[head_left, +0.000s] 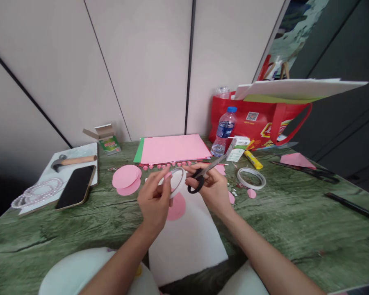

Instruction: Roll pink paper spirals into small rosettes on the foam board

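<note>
In front of me, my left hand [155, 196] grips a thin white roll of tape [181, 186] on edge; a bit of pink shows at its fingertips, too small to make out. My right hand [215, 188] holds scissors [199, 179] by their black handles, the blades pointing up and to the right. Its thumb and forefinger come close to the tape roll's right side. Below both hands, a pink paper circle [176, 208] lies on a white sheet [189, 246]. Several small rolled pink paper pieces [159, 166] stand in a row behind.
Left are stacked pink circles [126, 177], a phone [76, 187], a hammer [75, 160] and beads [38, 192]. Pink sheets [175, 148] lie at the back. Right are a bottle [224, 132], red bag [242, 114], glue stick [253, 159] and another tape roll [263, 180].
</note>
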Demonstrator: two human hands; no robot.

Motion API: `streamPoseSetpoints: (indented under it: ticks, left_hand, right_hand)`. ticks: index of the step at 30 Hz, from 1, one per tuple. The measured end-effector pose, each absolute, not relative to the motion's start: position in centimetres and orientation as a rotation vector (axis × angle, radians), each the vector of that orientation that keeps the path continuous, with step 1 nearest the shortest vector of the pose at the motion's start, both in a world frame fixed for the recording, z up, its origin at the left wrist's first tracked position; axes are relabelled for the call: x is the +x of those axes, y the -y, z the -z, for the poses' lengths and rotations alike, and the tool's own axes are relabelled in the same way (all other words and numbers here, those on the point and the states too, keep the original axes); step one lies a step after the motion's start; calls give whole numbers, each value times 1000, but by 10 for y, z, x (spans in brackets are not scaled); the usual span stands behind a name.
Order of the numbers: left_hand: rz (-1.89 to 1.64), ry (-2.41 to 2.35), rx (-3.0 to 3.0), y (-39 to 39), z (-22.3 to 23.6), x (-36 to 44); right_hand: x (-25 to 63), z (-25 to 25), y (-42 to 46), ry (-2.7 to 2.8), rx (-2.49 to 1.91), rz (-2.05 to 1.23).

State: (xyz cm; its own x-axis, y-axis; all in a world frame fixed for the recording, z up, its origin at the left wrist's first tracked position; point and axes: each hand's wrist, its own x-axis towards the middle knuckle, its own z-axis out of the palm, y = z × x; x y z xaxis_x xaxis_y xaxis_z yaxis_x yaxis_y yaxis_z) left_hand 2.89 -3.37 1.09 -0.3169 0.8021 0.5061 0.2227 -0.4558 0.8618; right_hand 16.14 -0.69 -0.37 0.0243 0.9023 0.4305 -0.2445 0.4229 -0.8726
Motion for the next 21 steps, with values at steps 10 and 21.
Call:
streamPoseSetpoints:
  ticks: [10,21]
  left_hand:
    - [-1822,-1317,1146,31,-18,28]
    - [-1623,-1114,1180,29,-13,29]
  right_hand:
    - [158,12,2,1177,-811,-1179]
    - [167,7,10,1346,-942,-354]
